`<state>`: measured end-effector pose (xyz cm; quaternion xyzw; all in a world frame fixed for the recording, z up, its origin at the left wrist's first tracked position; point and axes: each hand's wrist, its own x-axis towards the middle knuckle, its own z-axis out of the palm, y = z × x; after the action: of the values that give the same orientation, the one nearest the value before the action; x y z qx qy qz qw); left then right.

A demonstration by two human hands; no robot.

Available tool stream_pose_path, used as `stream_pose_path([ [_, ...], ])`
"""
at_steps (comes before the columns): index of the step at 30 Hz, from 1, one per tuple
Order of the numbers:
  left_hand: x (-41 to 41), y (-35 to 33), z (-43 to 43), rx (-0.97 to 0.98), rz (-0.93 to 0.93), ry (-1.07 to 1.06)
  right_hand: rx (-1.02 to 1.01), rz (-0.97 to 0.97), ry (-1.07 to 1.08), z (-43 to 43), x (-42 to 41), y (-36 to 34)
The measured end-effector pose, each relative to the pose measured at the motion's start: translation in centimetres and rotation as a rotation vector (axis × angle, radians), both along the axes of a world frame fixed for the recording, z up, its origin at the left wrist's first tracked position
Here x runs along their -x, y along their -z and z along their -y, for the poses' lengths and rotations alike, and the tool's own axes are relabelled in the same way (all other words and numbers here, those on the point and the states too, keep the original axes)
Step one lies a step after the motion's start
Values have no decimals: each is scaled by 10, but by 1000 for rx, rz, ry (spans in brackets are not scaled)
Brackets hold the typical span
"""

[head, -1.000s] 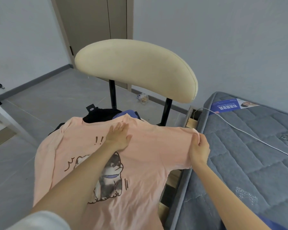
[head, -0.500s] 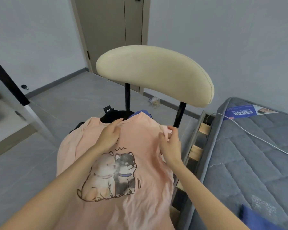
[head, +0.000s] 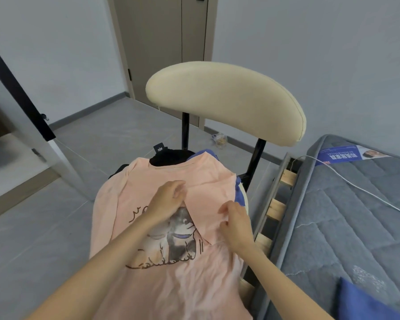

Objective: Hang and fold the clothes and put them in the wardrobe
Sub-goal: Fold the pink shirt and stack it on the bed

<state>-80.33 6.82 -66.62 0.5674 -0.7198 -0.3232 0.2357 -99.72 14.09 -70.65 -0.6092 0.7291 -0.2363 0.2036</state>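
Note:
A pink T-shirt (head: 171, 280) with a printed dog picture lies spread over the seat of a chair (head: 226, 100) with a cream backrest. Its right sleeve is folded inward across the chest. My left hand (head: 165, 200) rests on the shirt's middle, fingers partly under the folded flap's edge. My right hand (head: 237, 221) pinches the edge of the folded sleeve. Under the pink shirt lie a black garment (head: 169, 155) with a tag and a blue garment (head: 239, 194).
A bed with a grey quilted mattress (head: 346, 227) stands close on the right, with a white cable (head: 356, 188) across it and a blue cloth (head: 365, 303) at its near corner. A door (head: 162, 42) is behind the chair. Grey tiled floor lies to the left.
My right hand has carried the right sleeve from the shirt's outer side in over the chest. My left hand slid down from the collar to the middle of the shirt.

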Motion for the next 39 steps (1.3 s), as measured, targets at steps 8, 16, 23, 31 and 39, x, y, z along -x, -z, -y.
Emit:
stream_pose_path([
  [8, 37, 28, 8, -168, 149, -170, -246, -125, -65, -12, 37, 36],
  [16, 27, 32, 14, -213, -36, -223, -178, -372, -441, -22, 48, 36],
  [23, 24, 28, 11, -245, -71, -267, -131, -436, -418, -33, 50, 29],
  [31, 28, 32, 1, -216, -50, -274, -298, -77, -216, -18, 56, 6],
  [39, 20, 37, 11, -280, -134, -227, -74, -23, 2, 77, 49, -25],
])
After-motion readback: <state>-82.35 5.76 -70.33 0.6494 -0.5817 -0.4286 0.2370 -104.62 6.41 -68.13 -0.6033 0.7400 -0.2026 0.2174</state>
